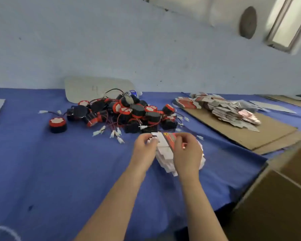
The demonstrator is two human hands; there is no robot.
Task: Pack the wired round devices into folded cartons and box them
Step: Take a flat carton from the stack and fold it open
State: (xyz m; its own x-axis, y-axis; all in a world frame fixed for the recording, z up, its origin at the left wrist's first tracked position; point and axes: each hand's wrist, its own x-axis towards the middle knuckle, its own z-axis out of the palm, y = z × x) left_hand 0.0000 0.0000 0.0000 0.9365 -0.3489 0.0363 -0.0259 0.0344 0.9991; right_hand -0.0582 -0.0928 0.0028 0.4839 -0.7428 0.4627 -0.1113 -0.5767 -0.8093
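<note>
Our left hand (144, 146) has its fingers curled onto the left edge of a flat, unfolded carton printed in red and black with white flaps (165, 139), pinching it by a white flap. Our right hand (186, 148) curls over the carton's right, printed side. We hold it between both hands, so neither is free.

The carton sits on top of a small stack of white flat carton blanks (165, 160) lying on the blue cloth-covered table (59, 171). The stack's long axis runs from far to near, between our wrists.

The heap of black-and-red round devices with red and black wires and white plugs (129, 112) lies just beyond our fingertips, far and a little left. We judge the left hand the nearer one for reaching a device once this carton is folded up.

The open brown cardboard box (276, 197) stands near right, on the right hand's side.
</note>
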